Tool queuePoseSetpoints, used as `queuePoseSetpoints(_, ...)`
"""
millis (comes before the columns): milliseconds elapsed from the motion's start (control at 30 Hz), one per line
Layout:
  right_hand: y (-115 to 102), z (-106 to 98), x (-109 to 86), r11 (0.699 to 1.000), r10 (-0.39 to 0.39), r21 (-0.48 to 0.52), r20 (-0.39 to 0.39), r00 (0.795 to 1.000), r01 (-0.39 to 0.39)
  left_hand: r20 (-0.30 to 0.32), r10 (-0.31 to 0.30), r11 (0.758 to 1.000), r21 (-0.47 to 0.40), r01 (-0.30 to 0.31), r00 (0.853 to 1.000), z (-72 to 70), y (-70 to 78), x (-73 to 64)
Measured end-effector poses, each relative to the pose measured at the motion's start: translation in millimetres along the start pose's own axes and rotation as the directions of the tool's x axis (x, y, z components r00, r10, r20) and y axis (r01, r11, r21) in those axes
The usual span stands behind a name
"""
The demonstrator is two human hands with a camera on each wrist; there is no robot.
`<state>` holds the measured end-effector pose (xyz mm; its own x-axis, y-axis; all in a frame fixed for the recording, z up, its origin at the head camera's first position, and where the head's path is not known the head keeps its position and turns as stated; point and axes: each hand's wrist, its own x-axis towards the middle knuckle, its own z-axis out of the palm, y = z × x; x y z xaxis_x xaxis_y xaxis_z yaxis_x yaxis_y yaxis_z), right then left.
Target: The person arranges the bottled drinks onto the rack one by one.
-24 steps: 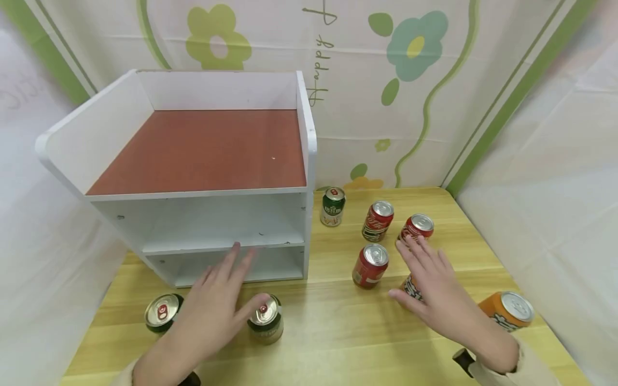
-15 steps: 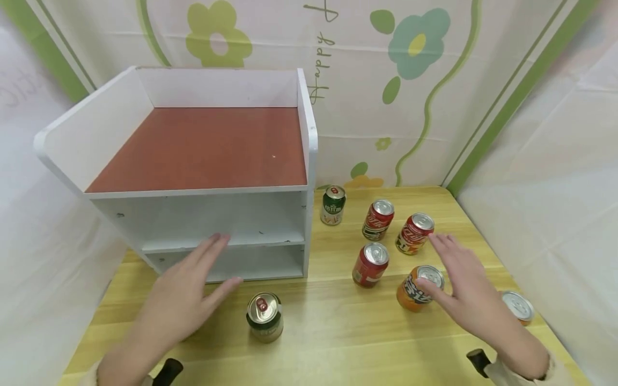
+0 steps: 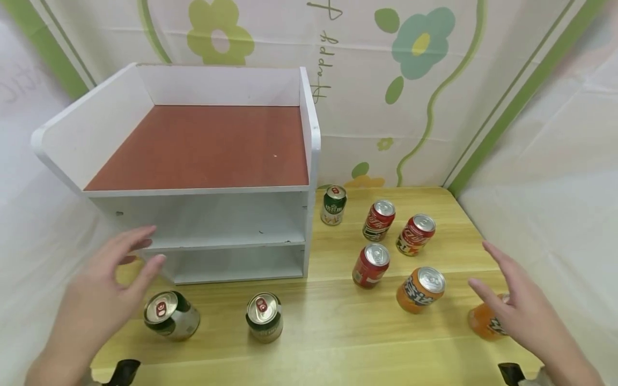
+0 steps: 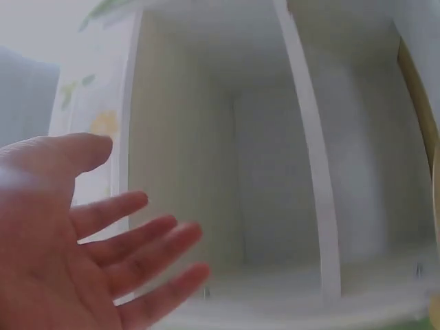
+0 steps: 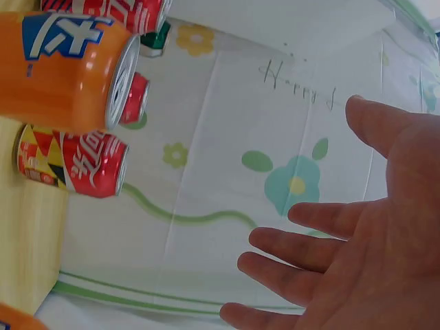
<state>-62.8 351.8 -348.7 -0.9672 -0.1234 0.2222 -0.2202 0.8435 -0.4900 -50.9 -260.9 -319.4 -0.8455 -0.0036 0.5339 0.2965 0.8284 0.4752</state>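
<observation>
My left hand (image 3: 98, 297) hovers at the left, fingers spread and holding nothing. Closest to it is a green-and-gold can (image 3: 171, 315), with a matching can (image 3: 264, 317) to its right. At the far right my right hand (image 3: 526, 305) is raised and empty, partly covering an orange soda can (image 3: 485, 321). Another orange soda can (image 3: 420, 289) stands to its left. Three red cola cans stand behind: a front one (image 3: 370, 265), a back one (image 3: 379, 220) and a right one (image 3: 416, 234). In the left wrist view, my left palm (image 4: 41, 240) faces the shelf's compartments.
A white two-compartment shelf (image 3: 313, 161) with a red-brown top (image 3: 207, 147) occupies the back left of the wooden table (image 3: 338, 338). Beside its right side stands a green can (image 3: 333, 205). Flower-printed cloth (image 3: 357, 69) hangs behind and white cloth walls flank both sides.
Both hands have moved apart, the left hand to the left and the right hand to the right. The left green-and-gold can and the nearer orange can are uncovered now. The cans stay in place.
</observation>
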Motion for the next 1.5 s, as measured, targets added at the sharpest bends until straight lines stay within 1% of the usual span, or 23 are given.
queuePoseSetpoints(67, 5.3, -2.5, -2.7, 1.0, 0.022, 0.017, -0.012, 1.0, -0.022, -0.062, -0.058, 0.998, -0.036, 0.056, 0.996, -7.4, -6.8, 1.4)
queuePoseSetpoints(100, 7.9, -3.5, -3.9, 0.999, 0.036, 0.027, -0.017, 0.999, -0.035, -0.103, -0.095, 0.994, -0.062, 0.089, 0.99, -9.5, -11.1, 2.1)
queuePoseSetpoints(167, 13.2, -5.9, -5.5, 0.997, 0.06, 0.049, -0.021, 0.998, -0.059, -0.169, -0.181, 0.98, -0.117, 0.163, 0.969, -12.3, -18.3, 3.9)
queuePoseSetpoints(200, 16.2, -7.1, -6.1, 0.996, 0.073, 0.057, -0.026, 0.997, -0.072, -0.181, -0.238, 0.966, -0.146, 0.213, 0.954, -12.8, -21.7, 5.0)
queuePoseSetpoints(233, 19.5, -8.7, -6.7, 0.994, 0.09, 0.058, -0.03, 0.995, -0.088, -0.183, -0.277, 0.955, -0.165, 0.249, 0.943, -12.6, -26.6, 6.7)
queuePoseSetpoints(267, 23.3, -9.8, -7.6, 0.993, 0.107, 0.059, -0.036, 0.994, -0.105, -0.178, -0.303, 0.944, -0.193, 0.269, 0.936, -11.5, -32.6, 8.3)
queuePoseSetpoints(300, 27.1, -11.0, -8.2, 0.991, 0.12, 0.06, -0.047, 0.992, -0.118, -0.16, -0.317, 0.935, -0.216, 0.28, 0.935, -10.2, -38.6, 10.3)
queuePoseSetpoints(333, 31.1, -12.1, -8.6, 0.99, 0.13, 0.059, -0.058, 0.99, -0.127, -0.124, -0.319, 0.93, -0.234, 0.285, 0.94, -9.1, -45.0, 12.7)
queuePoseSetpoints(367, 35.4, -13.0, -9.1, 0.989, 0.141, 0.063, -0.075, 0.987, -0.137, -0.076, -0.305, 0.928, -0.249, 0.278, 0.949, -7.5, -51.8, 15.0)
queuePoseSetpoints(433, 43.6, -13.6, -10.1, 0.986, 0.159, 0.071, -0.106, 0.982, -0.152, 0.039, -0.253, 0.927, -0.276, 0.253, 0.967, -4.3, -65.8, 19.0)
queuePoseSetpoints(467, 47.7, -13.6, -10.5, 0.984, 0.168, 0.076, -0.12, 0.978, -0.159, 0.083, -0.22, 0.927, -0.293, 0.235, 0.972, -2.1, -71.6, 20.3)
queuePoseSetpoints(533, 55.4, -13.1, -12.4, 0.98, 0.185, 0.095, -0.143, 0.972, -0.172, 0.162, -0.157, 0.924, -0.325, 0.203, 0.974, 3.0, -81.6, 22.7)
queuePoseSetpoints(600, 62.1, -11.6, -15.8, 0.975, 0.208, 0.113, -0.154, 0.966, -0.192, 0.189, -0.11, 0.92, -0.352, 0.172, 0.976, 8.2, -87.9, 23.7)
queuePoseSetpoints(667, 69.0, -9.7, -19.3, 0.97, 0.23, 0.12, -0.16, 0.96, -0.212, 0.166, -0.079, 0.917, -0.374, 0.137, 0.983, 13.4, -91.1, 24.2)
queuePoseSetpoints(767, 80.0, -7.3, -24.2, 0.969, 0.236, 0.121, -0.169, 0.957, -0.217, 0.116, -0.042, 0.918, -0.388, 0.084, 0.992, 17.4, -92.8, 24.9)
queuePoseSetpoints(867, 92.8, -6.0, -30.1, 0.969, 0.225, 0.137, -0.16, 0.961, -0.204, 0.09, -0.02, 0.919, -0.391, 0.054, 0.996, 19.9, -93.5, 26.3)
queuePoseSetpoints(900, 97.2, -5.7, -32.3, 0.969, 0.22, 0.148, -0.154, 0.963, -0.197, 0.088, -0.018, 0.922, -0.383, 0.05, 0.996, 20.5, -93.8, 26.7)
queuePoseSetpoints(1000, 109.6, -3.0, -40.2, 0.965, 0.221, 0.167, -0.106, 0.969, -0.202, 0.08, -0.04, 0.935, -0.347, 0.066, 0.996, 22.8, -94.9, 26.8)
queuePoseSetpoints(1133, 122.1, 6.0, -49.1, 0.965, 0.2, 0.187, -0.073, 0.977, -0.183, 0.073, -0.08, 0.947, -0.307, 0.099, 0.994, 24.7, -95.5, 26.0)
queuePoseSetpoints(1300, 131.1, 18.4, -55.8, 0.963, 0.127, 0.25, -0.086, 0.988, -0.101, 0.071, -0.101, 0.953, -0.278, 0.117, 0.992, 25.4, -95.7, 25.6)
queuePoseSetpoints(1367, 134.1, 22.6, -57.0, 0.947, 0.102, 0.315, -0.097, 0.99, -0.067, 0.068, -0.113, 0.957, -0.262, 0.127, 0.991, 25.7, -95.7, 24.8)
queuePoseSetpoints(1400, 135.7, 24.9, -57.7, 0.93, 0.091, 0.364, -0.103, 0.991, -0.048, 0.066, -0.119, 0.958, -0.255, 0.132, 0.991, 26.0, -95.6, 24.6)
queuePoseSetpoints(1500, 140.1, 31.0, -59.0, 0.862, 0.069, 0.507, -0.112, 0.991, -0.003, 0.054, -0.143, 0.96, -0.237, 0.151, 0.988, 27.0, -95.5, 23.3)
